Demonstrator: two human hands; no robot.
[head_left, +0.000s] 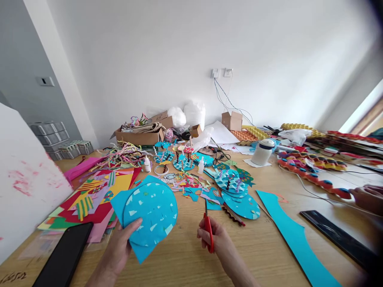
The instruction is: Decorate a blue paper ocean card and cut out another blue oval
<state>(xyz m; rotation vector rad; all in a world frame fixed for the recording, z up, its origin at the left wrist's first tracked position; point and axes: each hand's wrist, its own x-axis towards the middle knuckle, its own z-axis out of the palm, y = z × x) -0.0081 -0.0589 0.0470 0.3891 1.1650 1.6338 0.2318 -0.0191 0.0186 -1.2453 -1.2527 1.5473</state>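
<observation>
My left hand (121, 243) grips a round blue disc (151, 211) dotted with pale paper scraps, together with a blue paper sheet (141, 252) whose corners stick out behind it. The thumb lies over the disc's lower left edge. In my right hand (216, 238) are red-handled scissors (208, 233), their blades pointing away from me. The scissors are to the right of the disc, apart from it. Beyond them lie blue scraps (191, 193) and a dark twisted stem (233, 217). Another dotted blue disc (243, 205) rests on the table to the right.
A black phone (64, 255) and coloured papers (89, 199) lie left. Glue bottles (147, 164), a cardboard box (139, 137) and a white jar (262, 153) stand farther back. A long blue strip (293, 227) lies right, near another person's hand (368, 199).
</observation>
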